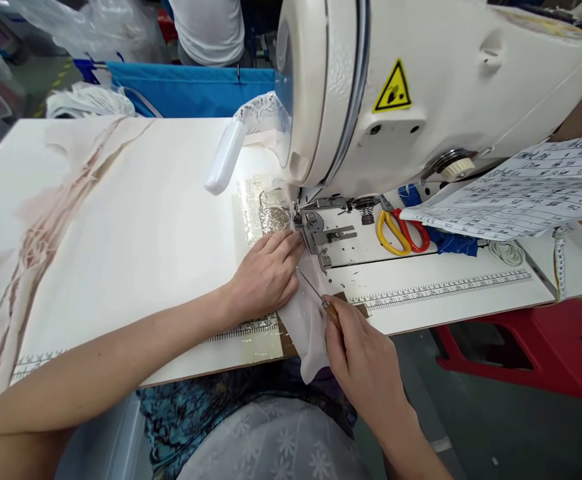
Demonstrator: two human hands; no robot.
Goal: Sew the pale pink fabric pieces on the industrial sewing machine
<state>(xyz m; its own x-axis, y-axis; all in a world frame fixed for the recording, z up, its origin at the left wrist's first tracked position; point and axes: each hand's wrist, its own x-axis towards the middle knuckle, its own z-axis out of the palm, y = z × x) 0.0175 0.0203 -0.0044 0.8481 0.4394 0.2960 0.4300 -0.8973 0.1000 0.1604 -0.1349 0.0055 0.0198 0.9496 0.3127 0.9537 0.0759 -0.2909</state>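
My left hand point(267, 272) lies on a strip of pale pink fabric point(305, 323), fingers together and pressed flat, just left of the presser foot point(307, 221) of a white sewing machine point(421, 80). My right hand point(358, 353) pinches a thin awl with a wooden handle point(321, 297), its metal tip pointing up at the fabric near the needle. The fabric runs from under the foot down over the table's front edge.
Yellow and red scissors point(401, 232) lie on the machine bed, right of the needle. Printed paper sheets point(525, 193) overhang at the right. Pink cloth strips point(35, 240) trail along the white table point(145, 220). A red stool point(535, 347) stands at the lower right. A person stands behind a blue bin point(191, 87).
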